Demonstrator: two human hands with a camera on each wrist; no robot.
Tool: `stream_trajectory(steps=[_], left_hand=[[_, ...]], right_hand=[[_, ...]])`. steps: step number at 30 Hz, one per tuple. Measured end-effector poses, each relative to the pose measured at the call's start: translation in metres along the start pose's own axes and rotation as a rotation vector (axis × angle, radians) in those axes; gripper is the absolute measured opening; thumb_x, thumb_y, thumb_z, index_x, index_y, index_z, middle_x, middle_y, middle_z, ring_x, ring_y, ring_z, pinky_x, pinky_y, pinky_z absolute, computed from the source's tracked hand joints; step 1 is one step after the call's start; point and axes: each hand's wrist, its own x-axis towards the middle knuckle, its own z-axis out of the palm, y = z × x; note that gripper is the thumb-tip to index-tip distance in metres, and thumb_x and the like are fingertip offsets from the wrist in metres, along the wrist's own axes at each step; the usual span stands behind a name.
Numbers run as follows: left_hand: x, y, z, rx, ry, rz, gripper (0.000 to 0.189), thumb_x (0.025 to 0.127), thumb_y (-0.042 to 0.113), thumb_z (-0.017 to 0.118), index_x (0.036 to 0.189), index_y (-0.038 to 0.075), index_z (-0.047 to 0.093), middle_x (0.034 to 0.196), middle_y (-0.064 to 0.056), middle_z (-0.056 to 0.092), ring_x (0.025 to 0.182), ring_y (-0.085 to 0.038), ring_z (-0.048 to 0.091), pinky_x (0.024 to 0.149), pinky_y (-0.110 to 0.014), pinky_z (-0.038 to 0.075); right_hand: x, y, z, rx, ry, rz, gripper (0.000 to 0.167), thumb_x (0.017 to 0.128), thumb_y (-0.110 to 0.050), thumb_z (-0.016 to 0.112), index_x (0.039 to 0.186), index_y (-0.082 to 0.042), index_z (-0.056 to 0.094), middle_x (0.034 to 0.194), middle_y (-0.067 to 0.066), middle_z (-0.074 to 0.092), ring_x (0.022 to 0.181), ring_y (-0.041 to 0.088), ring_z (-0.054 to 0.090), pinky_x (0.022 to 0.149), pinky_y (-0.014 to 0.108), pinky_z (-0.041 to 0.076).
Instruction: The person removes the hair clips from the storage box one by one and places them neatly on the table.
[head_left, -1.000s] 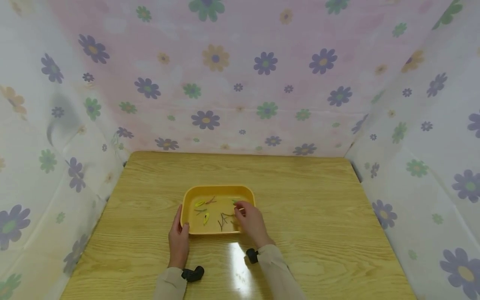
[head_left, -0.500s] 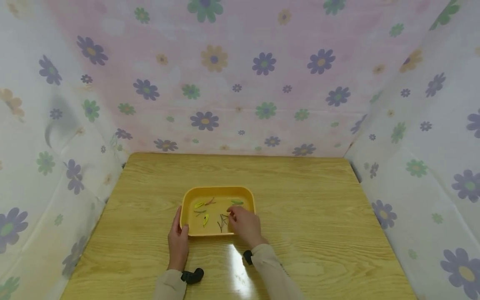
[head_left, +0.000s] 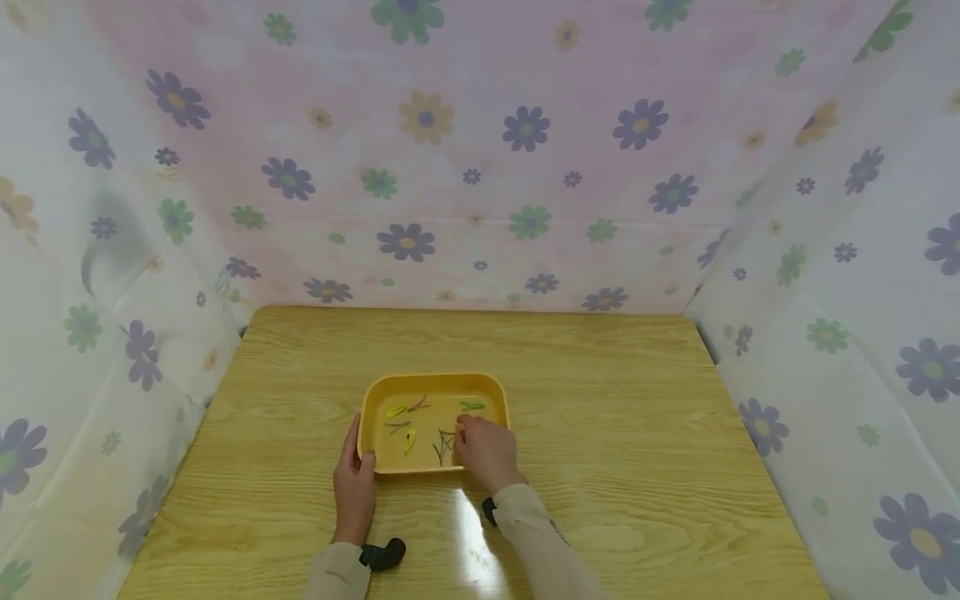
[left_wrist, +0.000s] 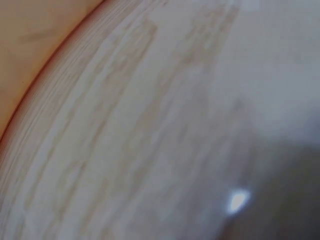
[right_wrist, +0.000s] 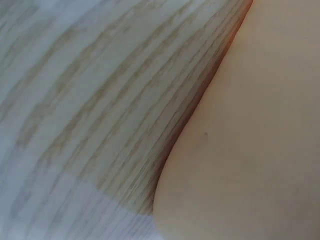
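Observation:
A yellow rectangular tray [head_left: 435, 382] holds small hair clips. Two yellow snap clips [head_left: 408, 442] lie at its left, near a reddish clip [head_left: 418, 404] and a greyish one [head_left: 398, 427]. A green clip [head_left: 472, 406] lies at the back right, and several dark thin clips [head_left: 441, 450] cluster at the front middle. My left hand [head_left: 354, 490] grips the tray's left end, thumb at the front corner and fingers along the outer side. My right hand [head_left: 486, 450] reaches over the front right, fingers curled down beside the dark clips; I cannot tell what they hold.
The tray stands on a wood-grain table [head_left: 615, 433]. Flower-printed cloth [head_left: 480, 150] hangs along the back and both sides. Each wrist wears a black camera [head_left: 384, 554]. The wrist views show only blurred wood grain [right_wrist: 90, 100] and skin [right_wrist: 240, 140].
My right hand has moved left and toward the front, off the green clip, which now shows fully. Its fingers are now lower beside the dark clips. My left hand stays on the tray.

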Motion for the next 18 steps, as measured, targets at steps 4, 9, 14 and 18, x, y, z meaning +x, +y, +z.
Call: stream_trajectory(steps=[4,9,14,18], left_hand=[[-0.0005,-0.0006,-0.0023,-0.004,-0.009,-0.004,0.055,0.091,0.011,0.043,0.139,0.035,0.030,0.139,0.021,0.028,0.125,-0.002,0.029,0.084,-0.005,0.035],[-0.0011,-0.0017,-0.0040,-0.004,-0.003,-0.024,0.054,0.091,0.012,0.042,0.138,0.037,0.031,0.138,0.022,0.029,0.124,-0.002,0.030,0.082,-0.005,0.036],[-0.0021,-0.0013,-0.0028,-0.020,-0.017,-0.040,0.054,0.092,0.012,0.042,0.138,0.036,0.030,0.138,0.022,0.028,0.125,-0.002,0.029,0.085,-0.006,0.034],[0.0003,0.0004,-0.0011,-0.026,-0.029,-0.028,0.055,0.091,0.009,0.043,0.139,0.034,0.030,0.139,0.020,0.029,0.126,-0.003,0.028,0.088,-0.007,0.033]], right_hand=[[0.0010,-0.0039,0.0004,-0.020,-0.042,0.025,0.018,0.084,-0.025,0.052,0.091,-0.017,0.067,0.052,-0.005,0.049,0.038,0.008,0.037,0.034,0.024,0.031],[0.0025,-0.0072,0.0000,-0.027,-0.085,0.042,0.015,0.083,-0.026,0.053,0.078,-0.018,0.065,0.051,-0.006,0.048,0.040,0.008,0.038,0.035,0.025,0.031],[0.0040,-0.0077,-0.0005,-0.020,-0.136,0.072,0.013,0.079,-0.018,0.057,0.066,-0.019,0.055,0.051,-0.006,0.043,0.042,0.011,0.040,0.036,0.028,0.032],[0.0068,-0.0062,-0.0013,-0.012,-0.153,0.099,0.019,0.078,-0.014,0.057,0.061,-0.019,0.052,0.048,-0.006,0.043,0.042,0.011,0.038,0.036,0.028,0.030]])
